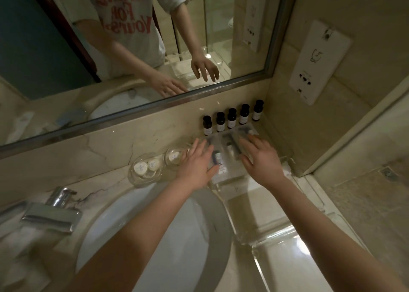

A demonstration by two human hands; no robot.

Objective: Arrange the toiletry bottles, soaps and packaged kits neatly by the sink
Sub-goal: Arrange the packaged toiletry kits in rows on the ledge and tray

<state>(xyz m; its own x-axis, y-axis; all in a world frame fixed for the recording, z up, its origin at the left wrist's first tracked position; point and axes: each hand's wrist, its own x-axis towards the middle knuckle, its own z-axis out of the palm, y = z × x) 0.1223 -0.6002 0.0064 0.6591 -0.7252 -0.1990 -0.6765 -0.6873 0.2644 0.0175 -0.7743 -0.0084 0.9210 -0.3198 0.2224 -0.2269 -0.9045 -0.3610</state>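
Observation:
Several small dark toiletry bottles with white labels stand upright in a row against the back wall, under the mirror. In front of them, clear packaged kits lie side by side on the counter. My left hand rests flat on the left edge of the packets, fingers spread. My right hand lies flat on their right side, fingers spread too. Neither hand grips anything. Left of the kits, two glass dishes hold round wrapped soaps.
The white sink basin lies below my forearms, with a chrome faucet at its left. A clear acrylic tray sits on the counter at the front right. The side wall with an outlet panel closes the right.

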